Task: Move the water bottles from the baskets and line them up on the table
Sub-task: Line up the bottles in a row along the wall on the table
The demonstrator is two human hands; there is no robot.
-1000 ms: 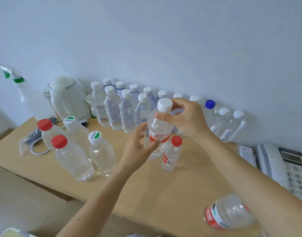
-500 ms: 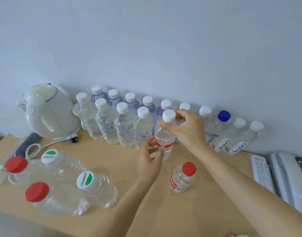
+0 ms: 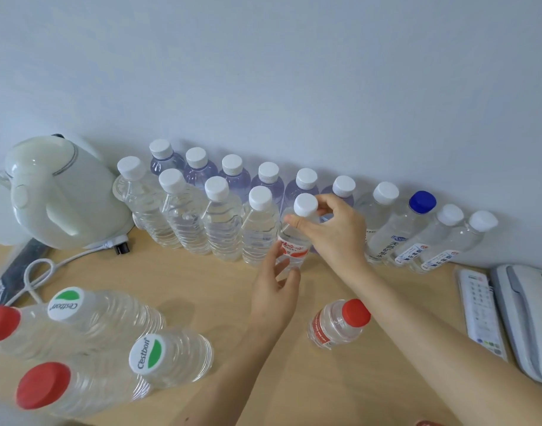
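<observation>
One water-filled bottle [image 3: 294, 238], right hand [image 3: 335, 233] pinching its cap [image 3: 305, 205], left hand [image 3: 274, 298] fingers [image 3: 292, 276] curled round its label [image 3: 291, 251].

The bottles [image 3: 223, 229] are clear, glossy plastic with ribbed walls. Their caps [image 3: 216, 188] are matt plastic with fine ridges round the sides, and the held bottle [image 3: 297, 238] carries a shiny printed film label [image 3: 294, 252]. The table [image 3: 183, 281] looks like pale wood, smooth with little sheen, the kettle [image 3: 67, 195] is smooth, glossy plastic with a smooth plastic-coated cord [image 3: 39, 272], the wall [image 3: 263, 72] is matt, and the phone [image 3: 527, 309] is dull grey plastic.
</observation>
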